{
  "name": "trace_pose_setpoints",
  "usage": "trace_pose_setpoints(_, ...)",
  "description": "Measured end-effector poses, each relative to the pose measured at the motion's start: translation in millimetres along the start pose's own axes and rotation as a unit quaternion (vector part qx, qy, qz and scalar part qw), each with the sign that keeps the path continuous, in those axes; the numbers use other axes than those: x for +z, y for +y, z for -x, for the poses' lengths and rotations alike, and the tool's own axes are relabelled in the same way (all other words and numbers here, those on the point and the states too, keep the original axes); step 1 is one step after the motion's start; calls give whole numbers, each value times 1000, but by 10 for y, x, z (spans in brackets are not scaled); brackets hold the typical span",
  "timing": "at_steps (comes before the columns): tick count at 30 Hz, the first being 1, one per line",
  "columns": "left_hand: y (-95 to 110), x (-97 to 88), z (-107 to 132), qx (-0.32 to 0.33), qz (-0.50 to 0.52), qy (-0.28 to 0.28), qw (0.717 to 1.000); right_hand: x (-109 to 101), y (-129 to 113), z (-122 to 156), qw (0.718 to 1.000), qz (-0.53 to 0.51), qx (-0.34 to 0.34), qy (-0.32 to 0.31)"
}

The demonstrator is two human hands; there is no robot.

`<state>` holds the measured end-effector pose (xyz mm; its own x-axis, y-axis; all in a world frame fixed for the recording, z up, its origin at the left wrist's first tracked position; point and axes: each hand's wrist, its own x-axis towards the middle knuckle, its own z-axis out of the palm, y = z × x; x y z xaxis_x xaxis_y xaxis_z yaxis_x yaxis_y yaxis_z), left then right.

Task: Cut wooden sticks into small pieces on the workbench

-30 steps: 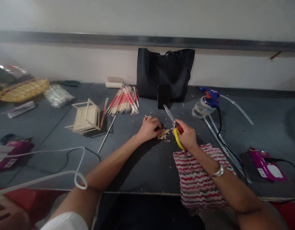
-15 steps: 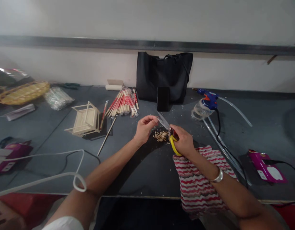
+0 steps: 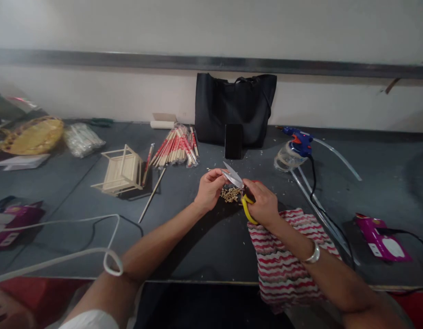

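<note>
My right hand is closed round a pair of scissors with yellow handles, the blades spread a little and pointing up and left. By the blades, the fingers of my left hand are pinched together; whatever they hold is too small to make out. Beneath the scissors lies a small heap of short cut wooden pieces on the dark table. Under my right forearm is a red, white and grey wavy-striped cloth, hanging over the table's front edge.
On the left stand a small wooden stick frame, a loose stick and wrapped chopsticks. A phone leans on a black bag. On the right are a blue glue gun, clear glue sticks and a purple power box.
The scissor blades have parted. My left hand has shifted slightly right, closer to the blades. At the far left, the woven basket and the white paper have changed position.
</note>
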<state>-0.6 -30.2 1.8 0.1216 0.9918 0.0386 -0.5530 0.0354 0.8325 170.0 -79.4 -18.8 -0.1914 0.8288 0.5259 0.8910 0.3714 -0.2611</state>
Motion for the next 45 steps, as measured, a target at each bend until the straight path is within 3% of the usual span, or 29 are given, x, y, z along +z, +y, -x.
trace_pose_setpoints(24,-18,-34,5,38,-28,9,999,23,11,35,999,12,-22,26)
trace_pose_setpoints(31,2,24,7,13,-4,34,999,44,24,12,999,-43,-5,0)
trace_pose_setpoints(39,26,-15,-44,-34,51,2,998,89,118,-5,996,-76,19,45)
trace_pose_setpoints(45,31,-54,-68,-54,66,-19,996,101,141,-2,998,-53,30,22)
